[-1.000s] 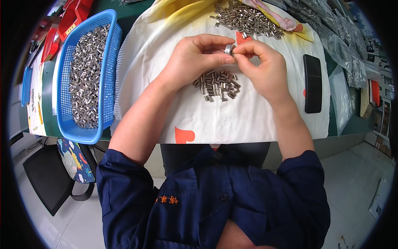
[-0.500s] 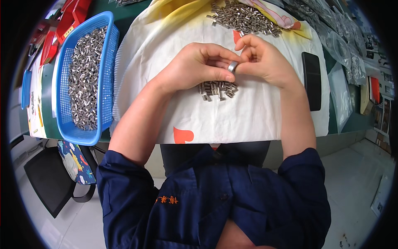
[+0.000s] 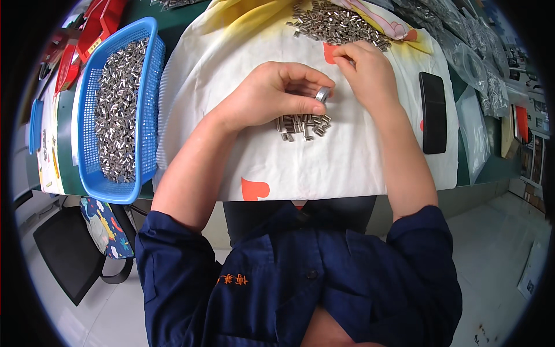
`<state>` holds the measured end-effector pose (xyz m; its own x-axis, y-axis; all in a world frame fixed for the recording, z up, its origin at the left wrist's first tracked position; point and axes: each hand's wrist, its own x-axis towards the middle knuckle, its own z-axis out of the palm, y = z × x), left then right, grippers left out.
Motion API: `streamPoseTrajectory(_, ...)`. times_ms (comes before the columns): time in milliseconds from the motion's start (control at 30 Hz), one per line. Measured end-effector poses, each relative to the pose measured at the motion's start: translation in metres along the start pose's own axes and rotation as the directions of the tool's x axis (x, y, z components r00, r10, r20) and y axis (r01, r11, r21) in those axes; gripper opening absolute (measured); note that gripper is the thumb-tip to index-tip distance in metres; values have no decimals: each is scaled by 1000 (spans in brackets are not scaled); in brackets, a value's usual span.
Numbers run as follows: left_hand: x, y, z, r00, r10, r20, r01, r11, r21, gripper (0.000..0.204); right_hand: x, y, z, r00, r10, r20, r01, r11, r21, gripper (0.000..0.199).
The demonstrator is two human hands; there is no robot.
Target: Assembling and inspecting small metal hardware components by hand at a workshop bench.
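Observation:
Between thumb and fingers, my left hand (image 3: 280, 95) grips a silver metal ring (image 3: 322, 93). Just below it, a small pile of short metal cylinders (image 3: 303, 127) lies on the white cloth (image 3: 231, 150). My right hand (image 3: 370, 72) is to the right and farther off, near the edge of a larger heap of metal cylinders (image 3: 338, 24). Its thumb and index finger are pinched together beside a red heart print on the cloth. Whatever lies in that pinch is too small or hidden to make out.
A blue plastic basket (image 3: 151, 98) full of similar cylinders stands on the left. To the right lies a black phone (image 3: 433, 113), with clear plastic bags (image 3: 474, 133) beyond it. Red bins (image 3: 95, 29) sit at the far left. The table's near edge runs in front of my body.
My right hand has moved away from the ring, to the right and farther off toward the large heap, its fingers now pinched. My left hand keeps holding the ring in nearly the same place.

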<state>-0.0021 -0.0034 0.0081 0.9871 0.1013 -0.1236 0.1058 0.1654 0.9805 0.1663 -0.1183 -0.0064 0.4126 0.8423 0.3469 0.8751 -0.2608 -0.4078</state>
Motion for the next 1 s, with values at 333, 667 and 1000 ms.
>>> streamPoseTrajectory(333, 4, -6, -5, 961, 121, -250, -170, 968, -183, 34, -14, -31, -19, 987, 72, 143, -151, 711, 687, 5)
streamPoseTrajectory(667, 4, -10, -5, 957, 126, -261, -157, 982, -102, 35, -17, -40, -19, 981, 63, 181, -165, 761, 628, 8)
streamPoseTrajectory(1000, 3, -6, -1, 950, 109, -293, -97, 994, 55, 36, -13, -38, -25, 972, 83, 218, -202, 768, 608, 9)
